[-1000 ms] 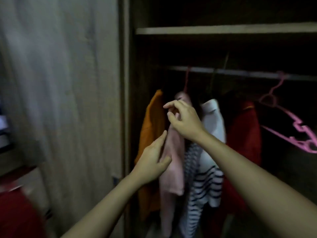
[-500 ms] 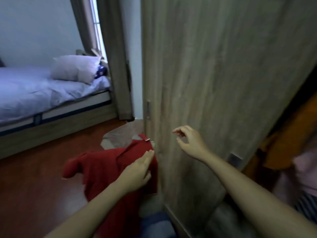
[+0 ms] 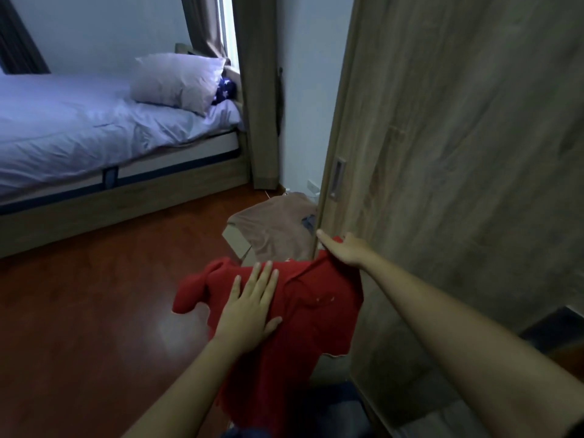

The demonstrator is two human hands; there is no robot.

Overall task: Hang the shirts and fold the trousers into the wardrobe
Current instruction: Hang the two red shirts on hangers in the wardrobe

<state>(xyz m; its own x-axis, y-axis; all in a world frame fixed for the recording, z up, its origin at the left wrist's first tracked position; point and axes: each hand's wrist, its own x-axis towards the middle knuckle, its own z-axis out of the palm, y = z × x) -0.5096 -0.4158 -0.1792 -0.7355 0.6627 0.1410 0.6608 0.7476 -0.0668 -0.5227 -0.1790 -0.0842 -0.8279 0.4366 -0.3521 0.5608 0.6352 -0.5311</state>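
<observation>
Red shirt (image 3: 303,311) at lower centre, long axis upper left to lower right; left hand (image 3: 249,308) flat, fingers released; right hand (image 3: 344,248) grasps its upper edge, nearer the wardrobe door (image 3: 458,153).

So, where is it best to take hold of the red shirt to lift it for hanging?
Probably at the shoulders beside the collar, from above. The red shirt lies spread with its collar end farthest away, where the right hand is; the left hand lies flat on it.

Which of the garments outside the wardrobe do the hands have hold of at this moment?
The red shirt: left hand lies flat on it, right hand grips its upper edge. The brown garment behind it lies untouched on the floor.
</observation>
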